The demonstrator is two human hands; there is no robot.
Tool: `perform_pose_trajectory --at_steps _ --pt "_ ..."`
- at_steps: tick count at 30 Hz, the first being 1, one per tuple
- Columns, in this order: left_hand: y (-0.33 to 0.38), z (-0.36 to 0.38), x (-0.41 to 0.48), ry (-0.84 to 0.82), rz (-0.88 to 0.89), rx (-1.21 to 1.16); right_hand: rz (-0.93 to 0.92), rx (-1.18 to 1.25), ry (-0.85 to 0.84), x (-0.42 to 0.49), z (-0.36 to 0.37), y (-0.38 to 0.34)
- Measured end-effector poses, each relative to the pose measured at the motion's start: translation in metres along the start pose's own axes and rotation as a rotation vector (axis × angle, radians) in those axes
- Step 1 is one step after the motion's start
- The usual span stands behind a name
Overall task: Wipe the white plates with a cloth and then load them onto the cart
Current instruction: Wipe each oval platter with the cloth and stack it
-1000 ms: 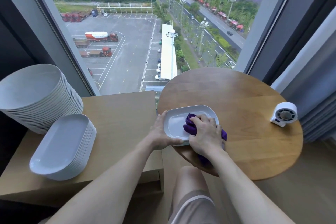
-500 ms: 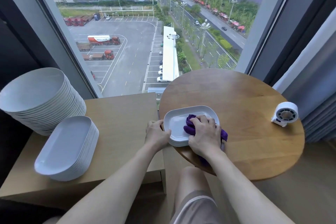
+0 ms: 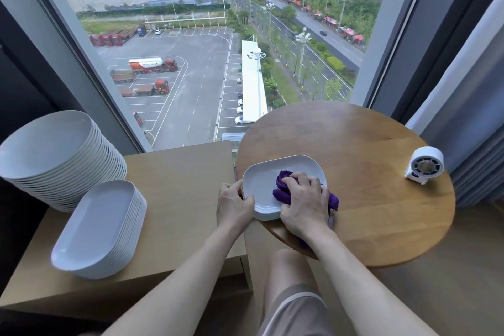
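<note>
Nearest me I see the left hand point(image 3: 234, 207) gripping the white plate point(image 3: 261, 180) by its near-left rim at the round surface's point(image 3: 368, 199) near edge, the right hand point(image 3: 304, 206) curled round a bunched purple cloth point(image 3: 282, 191) pressed onto it, oval plate stack point(image 3: 98, 229) farther left.

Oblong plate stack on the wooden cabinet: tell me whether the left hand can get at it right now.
Probably yes. Bare cabinet top lies between the left hand and the oblong plate stack; it must first release the plate it grips.
</note>
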State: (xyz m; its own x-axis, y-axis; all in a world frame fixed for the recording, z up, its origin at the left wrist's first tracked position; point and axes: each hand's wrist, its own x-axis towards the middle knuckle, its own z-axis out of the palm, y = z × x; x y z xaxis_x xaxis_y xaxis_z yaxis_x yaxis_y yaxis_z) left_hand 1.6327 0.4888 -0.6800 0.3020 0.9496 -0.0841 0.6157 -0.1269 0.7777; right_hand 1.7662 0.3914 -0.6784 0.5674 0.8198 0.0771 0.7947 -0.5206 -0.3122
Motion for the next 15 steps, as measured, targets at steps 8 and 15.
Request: perform_pose_trajectory --at_steps 8,15 --pt "0.013 -0.004 -0.001 0.102 -0.121 -0.231 -0.011 0.129 0.025 0.0 -0.004 0.007" --pt "0.021 -0.011 -0.001 0.054 -0.162 -0.384 -0.01 0.239 0.061 -0.004 -0.019 0.008"
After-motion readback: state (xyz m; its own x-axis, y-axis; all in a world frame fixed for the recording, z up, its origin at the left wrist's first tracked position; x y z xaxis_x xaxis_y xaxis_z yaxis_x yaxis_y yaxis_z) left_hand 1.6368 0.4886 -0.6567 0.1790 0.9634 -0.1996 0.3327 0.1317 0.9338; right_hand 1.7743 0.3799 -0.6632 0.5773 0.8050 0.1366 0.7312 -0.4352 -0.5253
